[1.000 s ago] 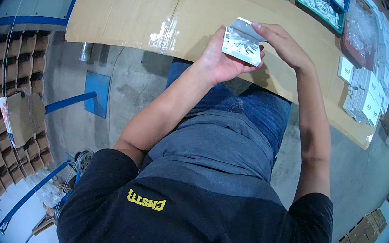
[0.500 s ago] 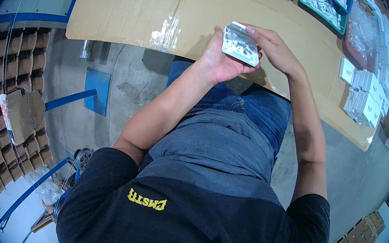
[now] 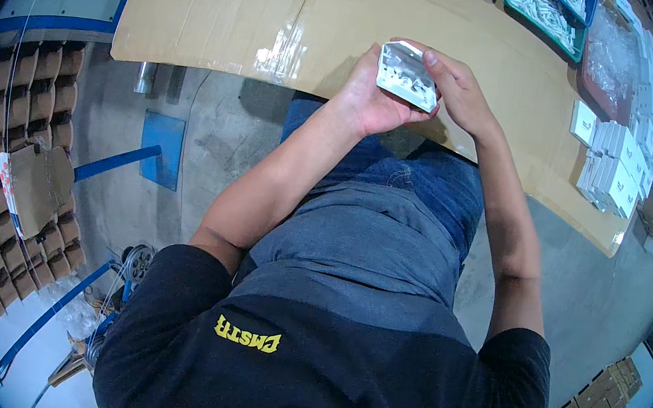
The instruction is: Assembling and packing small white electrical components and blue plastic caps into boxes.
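Observation:
Both hands hold a small clear plastic bag (image 3: 406,75) of white parts above the near edge of a cardboard-covered table (image 3: 228,12). My left hand (image 3: 368,99) cups the bag from below and from the left. My right hand (image 3: 459,90) grips its right side, with the fingers curled over the top edge. The bag is tilted toward me, and its lower part is hidden behind my left palm.
Small white boxes (image 3: 612,166) are stacked at the table's right end. Green and blue trays (image 3: 550,11) of white parts and a reddish tray (image 3: 613,60) sit at the far right. Brown cardboard divider grids (image 3: 13,165) stand on the floor at left, beside a blue metal frame (image 3: 115,162).
The bag and both hands have shifted slightly left and up over the table edge. My right fingers have moved over the bag's top.

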Demonstrator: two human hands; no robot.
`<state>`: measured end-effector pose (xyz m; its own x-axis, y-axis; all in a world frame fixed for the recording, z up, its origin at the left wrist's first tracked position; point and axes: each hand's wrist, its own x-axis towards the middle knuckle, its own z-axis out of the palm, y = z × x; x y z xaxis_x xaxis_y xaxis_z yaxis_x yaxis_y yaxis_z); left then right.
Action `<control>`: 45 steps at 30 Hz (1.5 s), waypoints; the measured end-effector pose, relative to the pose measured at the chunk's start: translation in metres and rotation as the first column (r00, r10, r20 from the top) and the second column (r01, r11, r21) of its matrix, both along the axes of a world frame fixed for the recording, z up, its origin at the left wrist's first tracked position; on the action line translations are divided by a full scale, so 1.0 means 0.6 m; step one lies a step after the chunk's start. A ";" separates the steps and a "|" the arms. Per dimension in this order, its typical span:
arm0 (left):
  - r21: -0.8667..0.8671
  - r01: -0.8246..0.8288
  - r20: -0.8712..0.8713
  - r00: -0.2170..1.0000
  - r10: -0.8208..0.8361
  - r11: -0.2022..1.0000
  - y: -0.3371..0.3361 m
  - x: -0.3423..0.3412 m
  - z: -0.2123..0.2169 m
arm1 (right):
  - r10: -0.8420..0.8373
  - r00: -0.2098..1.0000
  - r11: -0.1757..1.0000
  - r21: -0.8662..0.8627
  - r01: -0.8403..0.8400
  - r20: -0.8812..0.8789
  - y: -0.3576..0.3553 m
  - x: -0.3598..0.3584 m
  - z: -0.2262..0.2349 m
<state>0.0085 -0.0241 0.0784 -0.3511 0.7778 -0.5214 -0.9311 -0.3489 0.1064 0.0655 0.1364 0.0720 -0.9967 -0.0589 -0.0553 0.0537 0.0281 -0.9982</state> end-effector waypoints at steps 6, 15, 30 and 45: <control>-0.029 0.007 0.012 1.000 -0.006 1.000 0.001 0.004 -0.004 | -0.009 1.000 1.000 0.001 0.009 -0.002 -0.004 0.009 -0.012; -0.080 0.060 -0.052 0.997 -0.065 0.995 -0.006 0.012 -0.020 | 0.012 1.000 1.000 -0.028 -0.011 0.013 -0.011 0.021 -0.028; -0.126 0.064 -0.089 0.993 -0.075 0.990 -0.007 0.020 -0.024 | 0.060 0.994 0.979 -0.197 -0.041 0.093 -0.009 0.028 -0.035; -0.093 0.134 -0.369 0.916 -0.159 0.987 0.000 0.010 -0.007 | 0.083 0.972 0.962 0.271 -0.022 -0.218 0.007 0.031 -0.006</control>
<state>0.0145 -0.0244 0.0740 -0.4145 0.8047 -0.4250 -0.8591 -0.1920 0.4744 0.0838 0.1404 0.0682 -0.9807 -0.1255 0.1498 -0.1806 0.2900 -0.9398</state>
